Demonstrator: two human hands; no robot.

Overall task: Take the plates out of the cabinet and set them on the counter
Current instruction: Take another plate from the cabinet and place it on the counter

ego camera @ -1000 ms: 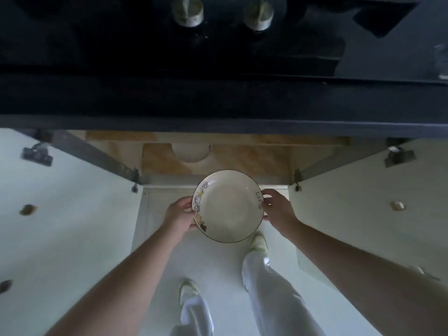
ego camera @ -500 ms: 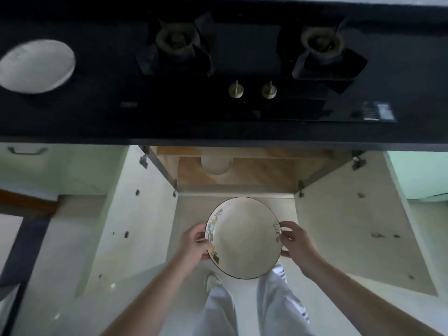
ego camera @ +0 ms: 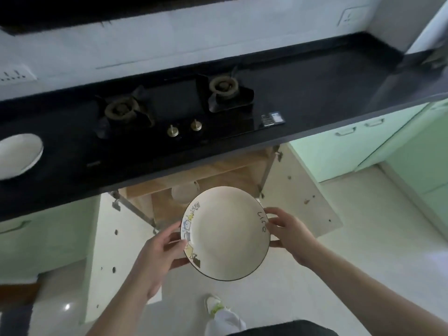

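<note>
Below the long black stone bench (ego camera: 303,98), before the open wooden cabinet (ego camera: 206,175), a round cream ceramic plate (ego camera: 228,235) with a dark rim hangs level between left hand (ego camera: 157,257) and right hand (ego camera: 289,232), fingers (ego camera: 272,212) pinching opposite edges, the bench lying up and ahead.

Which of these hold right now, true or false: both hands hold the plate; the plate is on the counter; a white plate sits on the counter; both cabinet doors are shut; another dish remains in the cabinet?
1. Both hands, left hand and right hand, hold the plate. True.
2. It rests on the counter. False: it is held in the air, below the counter.
3. A white plate sits on the counter. True.
4. Cabinet doors are shut. False: open.
5. Another dish remains inside. True.
</note>
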